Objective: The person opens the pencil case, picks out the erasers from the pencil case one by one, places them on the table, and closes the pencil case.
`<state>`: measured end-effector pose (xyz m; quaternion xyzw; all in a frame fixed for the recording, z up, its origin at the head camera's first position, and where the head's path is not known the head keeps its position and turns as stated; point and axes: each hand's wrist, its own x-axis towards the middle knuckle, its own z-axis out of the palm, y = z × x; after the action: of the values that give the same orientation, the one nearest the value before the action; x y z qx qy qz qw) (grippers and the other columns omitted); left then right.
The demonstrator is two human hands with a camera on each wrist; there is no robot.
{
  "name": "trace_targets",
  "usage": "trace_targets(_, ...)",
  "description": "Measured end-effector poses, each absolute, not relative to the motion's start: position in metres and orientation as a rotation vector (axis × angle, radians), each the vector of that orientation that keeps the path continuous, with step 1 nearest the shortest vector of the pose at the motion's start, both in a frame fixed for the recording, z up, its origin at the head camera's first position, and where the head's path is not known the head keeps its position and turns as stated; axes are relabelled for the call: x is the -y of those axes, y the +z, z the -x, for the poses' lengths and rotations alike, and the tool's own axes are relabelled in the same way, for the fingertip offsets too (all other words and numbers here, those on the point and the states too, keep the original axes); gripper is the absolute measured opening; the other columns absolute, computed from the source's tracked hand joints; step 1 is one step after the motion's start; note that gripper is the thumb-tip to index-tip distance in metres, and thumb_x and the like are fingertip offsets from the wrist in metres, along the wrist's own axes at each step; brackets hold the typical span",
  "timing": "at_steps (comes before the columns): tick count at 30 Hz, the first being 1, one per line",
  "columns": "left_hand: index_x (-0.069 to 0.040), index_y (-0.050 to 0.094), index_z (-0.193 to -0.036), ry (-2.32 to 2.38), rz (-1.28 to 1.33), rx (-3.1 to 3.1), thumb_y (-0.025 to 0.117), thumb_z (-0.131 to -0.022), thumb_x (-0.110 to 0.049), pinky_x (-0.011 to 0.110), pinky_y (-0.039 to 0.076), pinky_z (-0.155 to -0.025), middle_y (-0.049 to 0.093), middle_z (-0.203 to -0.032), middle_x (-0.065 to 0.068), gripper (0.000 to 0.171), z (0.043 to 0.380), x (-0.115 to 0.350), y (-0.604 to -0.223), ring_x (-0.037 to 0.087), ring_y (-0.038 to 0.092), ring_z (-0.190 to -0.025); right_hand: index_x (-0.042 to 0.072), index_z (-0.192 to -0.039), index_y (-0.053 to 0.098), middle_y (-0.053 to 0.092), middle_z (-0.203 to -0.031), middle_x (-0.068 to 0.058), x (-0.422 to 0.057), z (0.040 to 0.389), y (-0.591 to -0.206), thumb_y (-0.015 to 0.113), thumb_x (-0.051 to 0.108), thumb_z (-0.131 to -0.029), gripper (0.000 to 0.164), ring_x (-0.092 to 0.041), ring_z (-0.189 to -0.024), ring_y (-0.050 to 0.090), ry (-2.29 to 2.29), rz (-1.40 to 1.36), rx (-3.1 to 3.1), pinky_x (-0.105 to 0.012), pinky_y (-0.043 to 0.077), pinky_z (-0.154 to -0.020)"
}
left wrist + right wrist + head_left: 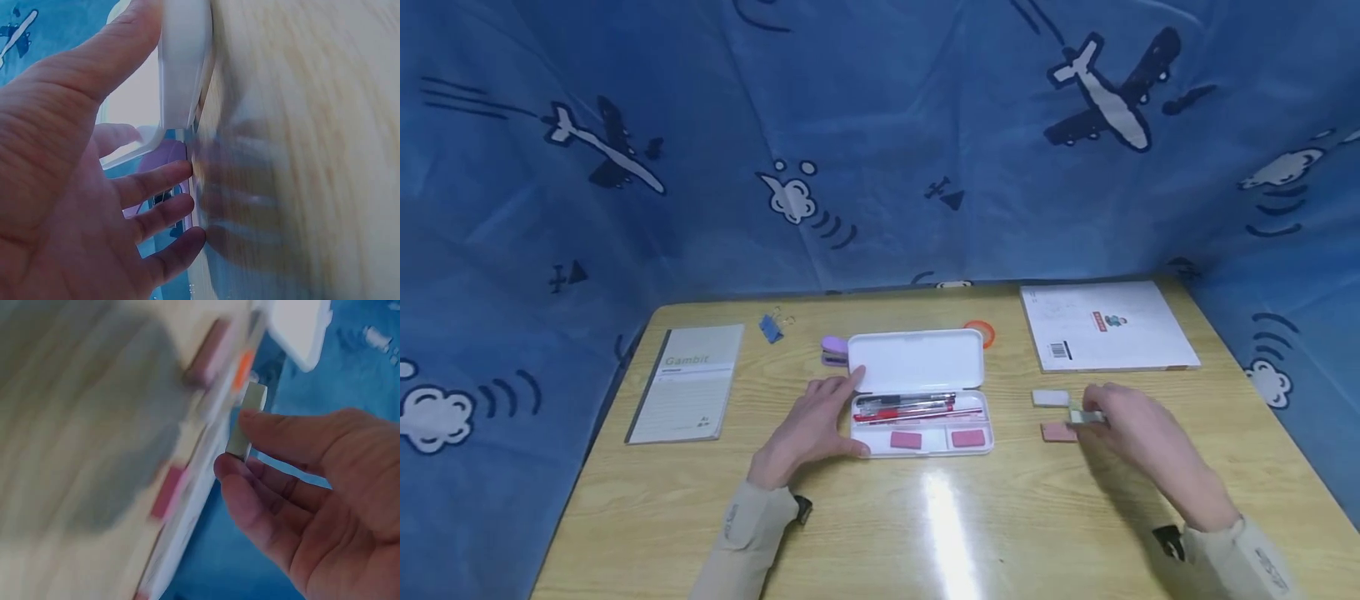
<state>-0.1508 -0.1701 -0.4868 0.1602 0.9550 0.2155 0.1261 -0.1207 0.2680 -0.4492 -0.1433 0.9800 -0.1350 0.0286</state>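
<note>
A white pencil case (916, 362) lies with its lid raised back. Pens (906, 408) fill its rear section, and two pink erasers (906, 440) sit in the front compartments. Along the case's left side, my left hand (808, 425) is spread, its thumb at the front corner and index finger by the lid's hinge. Further right, my right hand (1138, 433) pinches a pale green eraser (247, 422) between thumb and fingers, above the table. Close to that hand are a white eraser (1049, 398) and a pink eraser (1058, 432).
A purple stapler (833, 350) and an orange ring (988, 334) lie partly behind the lid. A blue binder clip (771, 327) and a Gambit notebook (688, 383) are at left. A white booklet (1108, 325) lies back right. Blue printed cloth (880, 167) hangs behind the table.
</note>
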Motion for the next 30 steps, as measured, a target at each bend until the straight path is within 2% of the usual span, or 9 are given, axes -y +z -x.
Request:
trace_targets(5, -0.027, 0.016, -0.164, 0.629, -0.468, -2.793, 0.092, -0.068, -0.049, 0.056, 0.034, -0.119, 0.039, -0.161, 0.012, 0.125, 0.150, 0.173, -0.487, 0.037, 0.035, -0.145, 0.012, -0.085, 0.068, 0.070, -0.081, -0.004, -0.297, 0.114, -0.455, 0.082, 0.004, -0.079, 0.018, -0.021, -0.072, 0.064, -0.316, 0.343, -2.988, -0.042, 0.052, -0.058)
trace_targets(15, -0.026, 0.018, -0.164, 0.661, -0.497, -2.786, 0.092, -0.069, -0.048, 0.059, 0.036, -0.116, 0.039, -0.160, 0.014, 0.122, 0.150, 0.171, -0.485, 0.037, 0.037, -0.143, 0.012, -0.082, 0.069, 0.069, -0.077, -0.003, -0.312, 0.114, -0.467, 0.082, 0.004, -0.079, 0.015, -0.019, -0.069, 0.063, -0.325, 0.310, -2.977, -0.042, 0.052, -0.059)
trace_targets(21, -0.028, 0.017, -0.164, 0.674, -0.482, -2.783, 0.092, -0.069, -0.048, 0.058, 0.034, -0.117, 0.039, -0.161, 0.012, 0.122, 0.149, 0.171, -0.484, 0.036, 0.035, -0.145, 0.012, -0.084, 0.070, 0.071, -0.081, -0.005, -0.310, 0.115, -0.466, 0.082, 0.007, -0.080, 0.014, -0.022, -0.072, 0.065, -0.296, 0.267, -2.953, -0.044, 0.053, -0.060)
trace_targets(24, -0.029, 0.016, -0.164, 0.671, -0.483, -2.779, 0.091, -0.069, -0.049, 0.057, 0.033, -0.119, 0.038, -0.161, 0.011, 0.122, 0.149, 0.171, -0.483, 0.035, 0.035, -0.146, 0.009, -0.091, 0.072, 0.072, -0.085, -0.008, -0.306, 0.113, -0.462, 0.082, 0.009, -0.080, 0.015, -0.025, -0.075, 0.067, -0.286, 0.268, -2.973, -0.046, 0.054, -0.061)
trace_targets(27, -0.029, 0.016, -0.164, 0.672, -0.479, -2.775, 0.091, -0.069, -0.049, 0.056, 0.032, -0.120, 0.038, -0.161, 0.011, 0.123, 0.149, 0.170, -0.483, 0.035, 0.035, -0.146, 0.006, -0.098, 0.073, 0.074, -0.089, -0.011, -0.293, 0.113, -0.456, 0.081, 0.007, -0.079, 0.020, -0.029, -0.077, 0.069, -0.304, 0.352, -3.061, -0.048, 0.056, -0.062)
trace_targets(30, -0.029, 0.016, -0.164, 0.679, -0.470, -2.770, 0.092, -0.069, -0.049, 0.056, 0.032, -0.120, 0.038, -0.161, 0.011, 0.123, 0.149, 0.171, -0.483, 0.035, 0.035, -0.146, 0.007, -0.097, 0.074, 0.075, -0.087, -0.009, -0.266, 0.117, -0.451, 0.079, 0.006, -0.080, 0.018, -0.026, -0.075, 0.069, -0.350, 0.474, -3.142, -0.044, 0.057, -0.062)
